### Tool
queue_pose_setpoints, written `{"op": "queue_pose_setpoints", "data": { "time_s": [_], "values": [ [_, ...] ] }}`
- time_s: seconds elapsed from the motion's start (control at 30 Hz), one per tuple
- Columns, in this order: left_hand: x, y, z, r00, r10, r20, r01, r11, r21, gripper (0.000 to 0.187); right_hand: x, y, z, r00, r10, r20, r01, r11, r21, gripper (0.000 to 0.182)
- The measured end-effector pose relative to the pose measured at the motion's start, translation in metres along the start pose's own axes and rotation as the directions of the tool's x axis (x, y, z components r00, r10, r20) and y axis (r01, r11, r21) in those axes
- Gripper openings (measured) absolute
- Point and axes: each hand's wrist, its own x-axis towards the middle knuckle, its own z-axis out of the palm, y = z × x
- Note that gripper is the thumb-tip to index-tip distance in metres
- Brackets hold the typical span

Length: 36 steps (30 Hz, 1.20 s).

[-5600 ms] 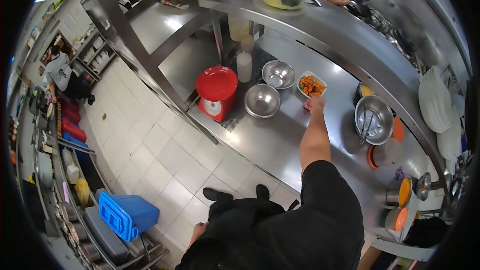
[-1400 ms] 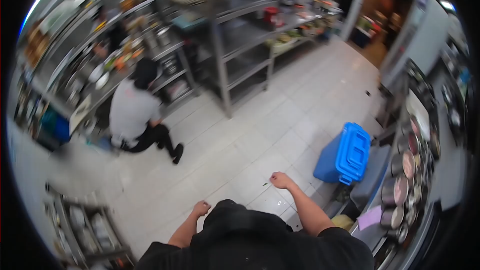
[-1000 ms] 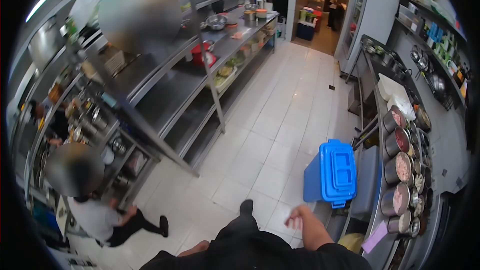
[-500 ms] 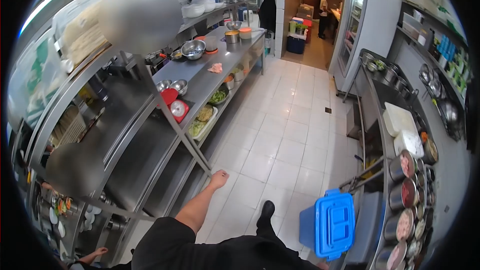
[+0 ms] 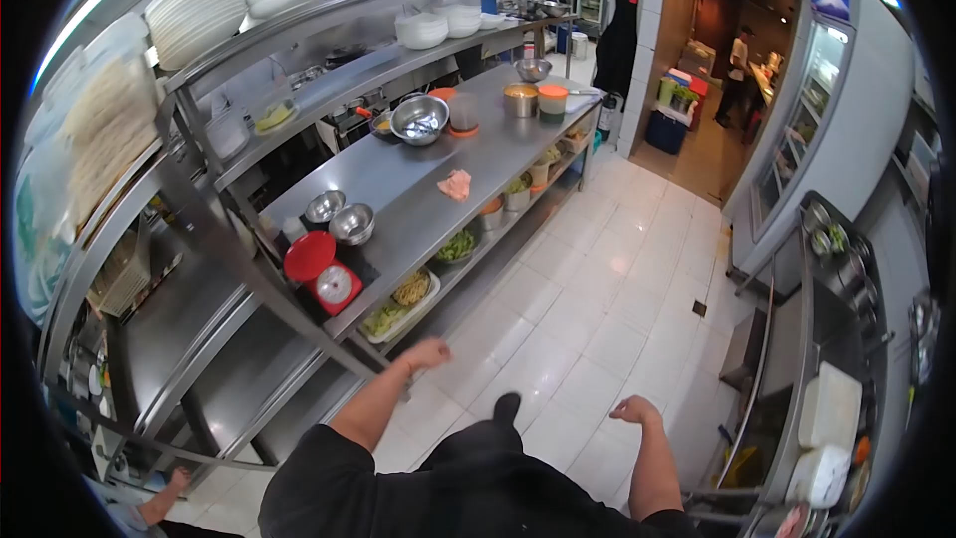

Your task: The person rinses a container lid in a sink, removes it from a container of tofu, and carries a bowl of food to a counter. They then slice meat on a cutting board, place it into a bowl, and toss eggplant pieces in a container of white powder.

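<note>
My left hand (image 5: pixel 428 353) hangs in front of the lower end of the steel prep table (image 5: pixel 398 179), slightly blurred. Its fingers bend loosely and nothing shows in them. Over the tiled floor to the right is my right hand (image 5: pixel 635 408), empty, with loosely bent fingers apart from the thumb. Neither hand touches anything. Nearest my left hand are a white tray of cut vegetables (image 5: pixel 426 297) on the lower shelf and a red kitchen scale (image 5: pixel 335 284) on the tabletop. A pink cloth (image 5: pixel 455 185) lies farther up the table.
Metal bowls (image 5: pixel 419 120) and lidded containers (image 5: pixel 553 103) stand on the table. White plates (image 5: pixel 195 12) are stacked on the upper rack. A fridge (image 5: pixel 809 90) and steel counter (image 5: pixel 846 329) line the right side. Another person (image 5: pixel 738 75) stands beyond the doorway; another person's hand (image 5: pixel 178 479) shows lower left.
My view has moved forward and turned left, bringing the prep table closer. My right hand has come up into fuller view. The blue lidded bin has left the view.
</note>
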Motion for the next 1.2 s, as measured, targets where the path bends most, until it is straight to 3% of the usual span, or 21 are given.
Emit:
{"op": "queue_pose_setpoints", "data": {
  "time_s": [0.03, 0.07, 0.1, 0.17, 0.2, 0.23, 0.27, 0.3, 0.37, 0.4, 0.47, 0.6, 0.63, 0.7, 0.87, 0.97, 1.03, 1.07, 1.1, 1.13, 1.2],
  "values": [
    [0.043, 0.0, -0.033, 0.969, 0.095, -0.227, -0.111, 0.992, -0.058, 0.032, 0.015, -0.016, -0.048, 1.0, -0.009, -0.006, 0.009, 1.0, -0.009, 0.057],
    [0.068, 0.043, -0.093, 0.961, 0.082, -0.264, -0.092, 0.996, -0.024, 0.031, 0.029, -0.036, -0.093, 0.993, 0.073, 0.088, -0.078, 0.996, 0.048, 0.056],
    [0.118, 0.041, -0.131, 0.884, 0.185, -0.429, -0.231, 0.971, -0.056, 0.03, 0.049, -0.045, -0.126, 0.971, 0.151, 0.188, -0.172, 0.98, 0.1, 0.056],
    [0.169, 0.117, -0.231, 0.852, 0.071, -0.519, -0.142, 0.985, -0.098, 0.024, 0.105, -0.033, -0.154, 0.972, 0.144, 0.183, -0.167, 0.979, 0.116, 0.053],
    [0.225, 0.111, -0.272, 0.786, 0.211, -0.581, -0.225, 0.973, 0.049, 0.022, 0.126, -0.018, -0.156, 0.99, 0.111, 0.092, -0.129, 0.968, 0.214, 0.053],
    [0.234, 0.167, -0.314, 0.746, 0.263, -0.612, -0.292, 0.955, 0.054, 0.022, 0.137, 0.0, -0.155, 0.995, 0.095, 0.007, -0.093, 0.949, 0.301, 0.052],
    [0.299, 0.157, -0.352, 0.762, 0.236, -0.603, -0.325, 0.945, -0.04, 0.022, 0.142, 0.008, -0.156, 0.986, 0.153, 0.063, -0.165, 0.885, 0.435, 0.049],
    [0.322, 0.194, -0.388, 0.685, 0.319, -0.655, -0.29, 0.944, 0.157, 0.023, 0.149, 0.022, -0.148, 0.976, 0.181, 0.119, -0.217, 0.838, 0.501, 0.046],
    [0.374, 0.252, -0.451, 0.66, 0.329, -0.675, -0.333, 0.934, 0.13, 0.024, 0.16, 0.064, -0.115, 0.937, 0.255, 0.237, -0.346, 0.76, 0.55, 0.047],
    [0.414, 0.265, -0.486, 0.666, 0.363, -0.651, -0.28, 0.931, 0.234, 0.026, 0.16, 0.086, -0.091, 0.879, 0.355, 0.319, -0.477, 0.665, 0.574, 0.042],
    [0.476, 0.297, -0.544, 0.554, 0.466, -0.69, -0.236, 0.883, 0.406, 0.023, 0.129, 0.093, -0.094, 0.814, 0.41, 0.412, -0.581, 0.549, 0.601, 0.038],
    [0.554, 0.36, -0.637, 0.489, 0.479, -0.729, 0.162, 0.771, 0.616, 0.021, 0.127, 0.094, -0.127, 0.748, 0.482, 0.457, -0.652, 0.403, 0.642, 0.04],
    [0.575, 0.367, -0.661, 0.502, 0.436, -0.747, 0.24, 0.76, 0.604, 0.021, 0.14, 0.094, -0.143, 0.744, 0.489, 0.455, -0.653, 0.389, 0.65, 0.04],
    [0.622, 0.365, -0.705, 0.42, 0.478, -0.771, 0.314, 0.721, 0.618, 0.021, 0.177, 0.101, -0.179, 0.741, 0.495, 0.453, -0.654, 0.381, 0.653, 0.042],
    [0.692, 0.355, -0.747, 0.541, 0.404, -0.738, 0.49, 0.562, 0.667, 0.026, 0.312, 0.161, -0.295, 0.776, 0.483, 0.405, -0.62, 0.47, 0.628, 0.045],
    [0.713, 0.37, -0.76, 0.689, 0.07, -0.721, 0.618, 0.463, 0.636, 0.026, 0.443, 0.229, -0.38, 0.826, 0.464, 0.319, -0.561, 0.633, 0.534, 0.047],
    [0.721, 0.362, -0.766, 0.633, 0.074, -0.77, 0.651, 0.487, 0.582, 0.031, 0.574, 0.271, -0.456, 0.919, 0.381, 0.101, -0.394, 0.892, 0.22, 0.049],
    [0.723, 0.359, -0.77, 0.609, 0.063, -0.791, 0.668, 0.498, 0.553, 0.03, 0.635, 0.277, -0.505, 0.964, 0.248, -0.097, -0.246, 0.969, 0.027, 0.05],
    [0.723, 0.362, -0.775, 0.579, 0.053, -0.814, 0.686, 0.508, 0.521, 0.03, 0.688, 0.272, -0.564, 0.938, -0.1, -0.332, 0.018, 0.97, -0.242, 0.036],
    [0.72, 0.371, -0.773, 0.532, 0.107, -0.84, 0.677, 0.541, 0.498, 0.03, 0.705, 0.224, -0.644, 0.858, 0.037, -0.513, 0.025, 0.993, 0.114, 0.035],
    [0.707, 0.399, -0.761, 0.447, 0.148, -0.882, 0.671, 0.597, 0.44, 0.036, 0.77, 0.166, -0.76, 0.76, -0.055, -0.648, 0.24, 0.95, 0.201, 0.032]
  ]
}}
